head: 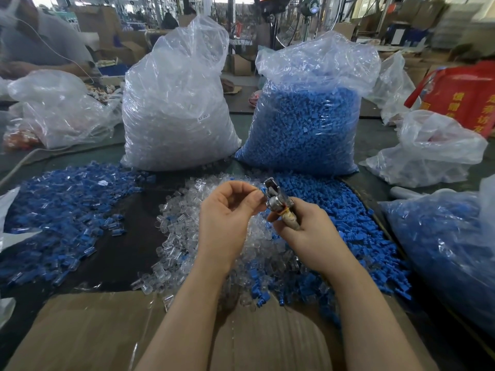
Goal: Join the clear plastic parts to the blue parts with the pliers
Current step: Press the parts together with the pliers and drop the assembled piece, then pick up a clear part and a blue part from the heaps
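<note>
My right hand point(302, 226) grips the pliers point(278, 202) by their wrapped handles, with the metal jaws pointing up and to the left. My left hand point(227, 207) pinches a small blue part point(259, 190) at its fingertips, right against the jaws. Whether a clear part sits on it is hidden by the fingers. Below the hands lies a heap of loose clear plastic parts point(182, 236). A heap of loose blue parts point(348, 223) spreads to the right. At the left lies a pile of joined blue-and-clear pieces point(59, 218).
A big bag of clear parts point(174, 111) and a big bag of blue parts point(305, 124) stand behind the heaps. Another bag of blue pieces point(439, 245) lies at the right. Flat cardboard point(93, 330) covers the near edge. A person sits at the far left.
</note>
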A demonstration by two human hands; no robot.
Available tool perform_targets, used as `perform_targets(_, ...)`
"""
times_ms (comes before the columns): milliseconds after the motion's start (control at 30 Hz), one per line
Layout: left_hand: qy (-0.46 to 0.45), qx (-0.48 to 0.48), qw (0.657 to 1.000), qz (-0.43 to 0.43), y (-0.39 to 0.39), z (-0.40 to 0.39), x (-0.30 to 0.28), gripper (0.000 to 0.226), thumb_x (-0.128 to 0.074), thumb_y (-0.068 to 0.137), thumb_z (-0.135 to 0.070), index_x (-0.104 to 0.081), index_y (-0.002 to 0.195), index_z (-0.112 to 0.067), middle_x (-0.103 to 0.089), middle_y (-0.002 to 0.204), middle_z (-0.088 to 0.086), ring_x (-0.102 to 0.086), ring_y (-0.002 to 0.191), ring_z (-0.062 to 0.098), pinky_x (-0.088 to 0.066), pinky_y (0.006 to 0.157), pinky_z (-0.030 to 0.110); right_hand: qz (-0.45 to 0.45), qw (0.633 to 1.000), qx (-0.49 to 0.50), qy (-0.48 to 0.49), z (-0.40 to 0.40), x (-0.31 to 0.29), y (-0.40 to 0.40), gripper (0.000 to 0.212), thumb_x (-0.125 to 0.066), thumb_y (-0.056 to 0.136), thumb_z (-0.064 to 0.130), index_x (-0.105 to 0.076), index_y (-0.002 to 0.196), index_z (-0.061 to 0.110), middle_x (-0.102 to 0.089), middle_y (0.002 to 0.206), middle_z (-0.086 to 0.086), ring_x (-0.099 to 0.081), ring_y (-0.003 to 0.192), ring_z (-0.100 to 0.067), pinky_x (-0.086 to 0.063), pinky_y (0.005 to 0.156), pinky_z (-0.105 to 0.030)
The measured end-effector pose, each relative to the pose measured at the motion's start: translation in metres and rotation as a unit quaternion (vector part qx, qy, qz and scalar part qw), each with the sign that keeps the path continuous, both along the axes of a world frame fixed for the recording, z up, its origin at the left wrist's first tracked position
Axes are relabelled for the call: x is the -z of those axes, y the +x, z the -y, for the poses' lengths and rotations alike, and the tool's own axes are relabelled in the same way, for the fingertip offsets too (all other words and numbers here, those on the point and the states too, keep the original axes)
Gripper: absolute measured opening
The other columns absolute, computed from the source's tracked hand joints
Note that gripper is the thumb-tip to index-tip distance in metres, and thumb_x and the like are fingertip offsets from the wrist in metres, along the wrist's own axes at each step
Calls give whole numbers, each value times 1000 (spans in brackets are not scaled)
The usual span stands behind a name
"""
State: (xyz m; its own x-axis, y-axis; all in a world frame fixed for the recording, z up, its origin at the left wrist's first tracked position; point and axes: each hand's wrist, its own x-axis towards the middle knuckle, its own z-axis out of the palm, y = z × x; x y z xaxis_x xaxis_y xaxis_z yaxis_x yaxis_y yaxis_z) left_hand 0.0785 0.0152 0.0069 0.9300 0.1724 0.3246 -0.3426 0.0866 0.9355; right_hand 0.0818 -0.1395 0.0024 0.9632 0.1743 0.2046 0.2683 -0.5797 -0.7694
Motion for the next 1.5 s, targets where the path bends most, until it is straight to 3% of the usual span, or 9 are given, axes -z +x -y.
perform_targets(433,-10,5,1000,-14,-2,0,-1,17,-65,88,5,-65,83,-11,-71,69,-8,-67,65,1,-52,64,14,10,999,22,-35,-4,2,-2,13,-57,81,13,-63,82,24,-60,65,3,-52,58,-15,-46,57,-40)
perform_targets(667,-18,-67,995,-66,1,-28,-4,9,-73,84,-7,-71,84,-16,-75,78,3,-72,73,15,-57,66,19,36,991,85,-102,-3,7,3,5,-58,85,25,-61,88,22,-63,72,5,-56,67,-16,-45,57,-36)
perform_targets(900,-54,-365,908,-199,6,-127,29,15,-69,89,-6,-72,103,-10,-71,83,4,-69,71,6,-54,65,17,8,957,223,-185,11,13,10,24,-60,87,30,-43,71,23,-54,63,3,-49,55,-15,-27,46,-28)
perform_targets(1000,-116,-389,883,-237,9,-145,41,21,-68,89,-2,-70,109,-4,-68,81,2,-68,75,8,-52,60,11,-16,942,248,-228,14,16,11,27,-57,89,32,-40,72,23,-52,66,1,-48,57,-16,-27,47,-28)
perform_targets(1100,-144,-393,871,-256,13,-150,46,29,-67,87,3,-68,115,-2,-67,86,5,-69,92,19,-54,75,20,-25,927,271,-259,17,18,11,27,-55,91,31,-39,71,22,-51,67,1,-45,55,-15,-25,46,-27)
perform_targets(1167,-84,-419,867,-257,13,-149,46,31,-67,89,-1,-68,119,-8,-70,101,9,-66,99,20,-53,86,28,-30,920,283,-269,17,18,11,26,-55,90,31,-39,72,22,-51,67,1,-45,55,-16,-25,46,-27)
perform_targets(1233,68,-435,864,-244,10,-145,45,29,-65,91,-8,-69,119,-14,-69,114,8,-61,98,17,-50,92,34,-36,914,292,-281,18,19,11,24,-54,91,29,-40,73,21,-51,67,0,-45,54,-16,-26,46,-26)
perform_targets(1367,350,-345,843,-219,7,-134,43,26,-59,94,-10,-71,116,-18,-69,113,9,-62,87,26,-52,87,43,-43,901,310,-299,17,21,9,17,-54,90,29,-45,79,19,-44,66,3,-37,52,-14,-21,45,-25)
perform_targets(1500,431,-265,827,-247,8,-125,47,31,-59,94,-9,-68,123,-15,-67,118,11,-62,100,31,-51,90,45,-56,900,296,-314,15,23,7,15,-56,90,30,-46,87,19,-40,74,3,-38,56,-17,-24,48,-27)
